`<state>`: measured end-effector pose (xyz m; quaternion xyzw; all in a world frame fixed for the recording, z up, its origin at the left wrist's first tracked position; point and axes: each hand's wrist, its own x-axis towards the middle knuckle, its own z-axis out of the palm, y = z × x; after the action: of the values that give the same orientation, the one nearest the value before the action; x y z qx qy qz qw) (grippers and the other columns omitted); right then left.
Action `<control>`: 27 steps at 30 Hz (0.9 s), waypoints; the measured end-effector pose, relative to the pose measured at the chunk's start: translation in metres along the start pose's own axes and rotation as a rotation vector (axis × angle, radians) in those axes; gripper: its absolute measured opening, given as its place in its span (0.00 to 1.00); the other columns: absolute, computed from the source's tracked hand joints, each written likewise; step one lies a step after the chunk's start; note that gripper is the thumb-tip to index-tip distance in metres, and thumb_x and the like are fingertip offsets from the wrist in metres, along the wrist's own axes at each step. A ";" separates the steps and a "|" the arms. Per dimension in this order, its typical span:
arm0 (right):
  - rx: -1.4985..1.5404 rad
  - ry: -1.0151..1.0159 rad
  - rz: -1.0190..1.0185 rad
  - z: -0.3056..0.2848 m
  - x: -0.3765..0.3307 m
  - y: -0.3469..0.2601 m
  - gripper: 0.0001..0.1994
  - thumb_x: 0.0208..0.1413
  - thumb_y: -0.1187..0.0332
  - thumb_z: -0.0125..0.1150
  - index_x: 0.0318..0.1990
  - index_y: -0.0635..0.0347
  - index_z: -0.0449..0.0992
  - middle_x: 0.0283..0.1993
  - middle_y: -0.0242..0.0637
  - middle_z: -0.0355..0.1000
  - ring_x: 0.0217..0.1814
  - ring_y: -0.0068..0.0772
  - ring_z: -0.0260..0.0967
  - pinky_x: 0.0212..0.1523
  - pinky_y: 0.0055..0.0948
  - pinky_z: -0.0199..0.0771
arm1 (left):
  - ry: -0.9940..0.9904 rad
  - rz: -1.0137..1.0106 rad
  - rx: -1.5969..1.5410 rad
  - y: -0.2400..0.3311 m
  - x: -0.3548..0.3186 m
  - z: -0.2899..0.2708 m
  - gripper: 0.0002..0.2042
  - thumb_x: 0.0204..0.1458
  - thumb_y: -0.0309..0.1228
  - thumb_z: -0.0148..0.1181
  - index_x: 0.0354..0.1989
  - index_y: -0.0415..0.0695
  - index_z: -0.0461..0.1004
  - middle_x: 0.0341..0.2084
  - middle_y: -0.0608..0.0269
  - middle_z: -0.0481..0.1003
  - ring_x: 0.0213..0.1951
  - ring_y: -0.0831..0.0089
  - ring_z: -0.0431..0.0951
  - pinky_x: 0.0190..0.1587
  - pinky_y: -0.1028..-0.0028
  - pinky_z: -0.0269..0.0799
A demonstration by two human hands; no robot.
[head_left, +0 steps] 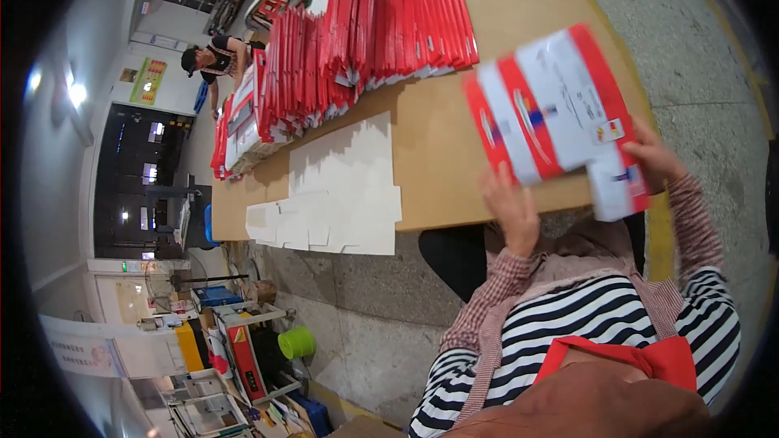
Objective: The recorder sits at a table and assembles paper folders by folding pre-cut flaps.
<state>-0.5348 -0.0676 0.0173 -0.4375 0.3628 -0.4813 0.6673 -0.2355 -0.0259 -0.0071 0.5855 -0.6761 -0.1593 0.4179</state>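
The red-and-white card is best held by its edges, softly and evenly, so no corner gets bent. Its right edge is gripped by the fingers of the right hand. Its near edge is met by the left hand, but a pinch there cannot be told. Most of the card lies ahead of the fingers, above the worktop.
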 end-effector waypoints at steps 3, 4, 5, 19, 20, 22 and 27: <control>-0.292 -0.100 0.230 -0.039 0.047 -0.051 0.34 0.45 0.72 0.62 0.61 0.59 0.57 0.47 0.45 0.73 0.45 0.28 0.73 0.46 0.28 0.76 | 0.077 -0.041 0.220 -0.052 0.000 -0.031 0.31 0.55 0.32 0.51 0.67 0.40 0.50 0.68 0.43 0.43 0.69 0.44 0.38 0.67 0.53 0.34; -0.458 -0.124 0.211 -0.072 0.071 -0.053 0.32 0.45 0.71 0.62 0.60 0.60 0.60 0.45 0.40 0.74 0.42 0.26 0.74 0.46 0.26 0.75 | 0.083 -0.042 0.335 -0.059 0.003 -0.034 0.31 0.56 0.34 0.51 0.67 0.40 0.50 0.68 0.43 0.43 0.68 0.44 0.39 0.67 0.52 0.36; -0.616 -0.034 0.171 -0.082 0.109 -0.050 0.29 0.44 0.74 0.60 0.57 0.60 0.64 0.43 0.40 0.74 0.40 0.25 0.73 0.43 0.24 0.75 | 0.035 -0.076 0.531 -0.065 0.001 -0.034 0.31 0.57 0.42 0.50 0.66 0.42 0.52 0.67 0.43 0.45 0.68 0.45 0.42 0.65 0.50 0.39; -0.689 0.322 -0.236 -0.002 0.423 0.071 0.19 0.59 0.62 0.48 0.51 0.63 0.73 0.48 0.46 0.74 0.51 0.33 0.70 0.53 0.33 0.66 | 0.223 -0.024 0.442 -0.123 0.012 -0.158 0.21 0.55 0.40 0.55 0.53 0.42 0.69 0.55 0.50 0.65 0.60 0.50 0.60 0.60 0.53 0.53; -0.961 0.193 -0.312 -0.022 0.404 0.064 0.19 0.59 0.62 0.48 0.53 0.64 0.72 0.52 0.47 0.72 0.55 0.34 0.68 0.55 0.34 0.65 | 0.197 -0.105 0.593 -0.127 0.013 -0.183 0.20 0.54 0.39 0.57 0.51 0.41 0.70 0.51 0.51 0.69 0.57 0.52 0.64 0.59 0.53 0.55; -0.917 0.126 -0.325 -0.010 0.360 0.072 0.18 0.59 0.63 0.51 0.52 0.63 0.72 0.50 0.47 0.73 0.55 0.40 0.69 0.55 0.32 0.66 | 0.004 -0.147 0.971 -0.154 -0.012 -0.219 0.14 0.52 0.37 0.58 0.43 0.41 0.74 0.41 0.54 0.74 0.48 0.58 0.71 0.52 0.58 0.64; -0.689 -0.040 -0.029 0.001 0.256 0.048 0.17 0.59 0.69 0.52 0.57 0.59 0.69 0.33 0.30 0.66 0.34 0.16 0.60 0.32 0.19 0.65 | -0.075 0.078 0.901 -0.173 -0.011 -0.231 0.09 0.49 0.31 0.56 0.36 0.42 0.73 0.31 0.58 0.75 0.36 0.62 0.75 0.40 0.66 0.70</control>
<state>-0.4481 -0.3056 -0.0428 -0.6515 0.4849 -0.3311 0.4804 0.0521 0.0022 0.0049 0.6769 -0.7143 0.1454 0.1022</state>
